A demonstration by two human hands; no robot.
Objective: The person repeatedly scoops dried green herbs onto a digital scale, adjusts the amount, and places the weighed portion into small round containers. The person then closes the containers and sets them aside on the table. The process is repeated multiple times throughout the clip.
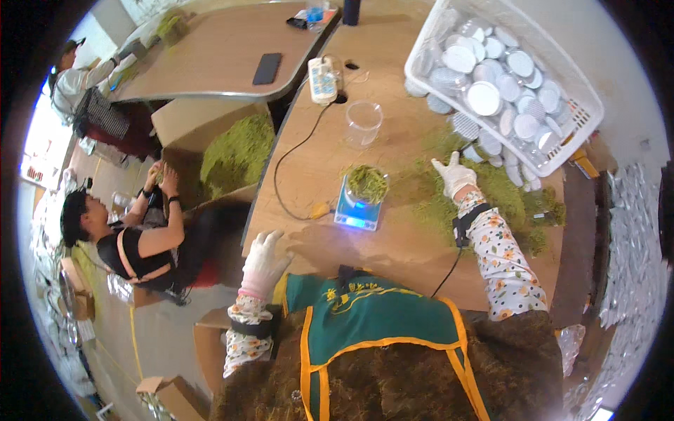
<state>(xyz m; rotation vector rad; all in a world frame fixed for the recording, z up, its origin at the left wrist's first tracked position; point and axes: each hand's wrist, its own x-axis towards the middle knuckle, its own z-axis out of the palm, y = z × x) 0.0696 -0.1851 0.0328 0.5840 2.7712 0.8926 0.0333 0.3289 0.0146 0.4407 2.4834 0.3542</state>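
"Where are the worker's hands?"
"The right hand (456, 175) is over the loose green heap (495, 195), fingers parted; contact is unclear. The left hand (262, 266) is by the near edge of the table (414, 256), fingers loosely spread."
"And the filled cup (367, 184)?"
"On the lit scale (357, 222), nearer than another clear cup (364, 126)."

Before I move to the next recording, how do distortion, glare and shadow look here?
Head view: fisheye curvature toward the rim, with black corners; bluish glare on the scale's display; a soft shadow on the wooden table beside the left hand; a washed-out bright patch at the left rim.
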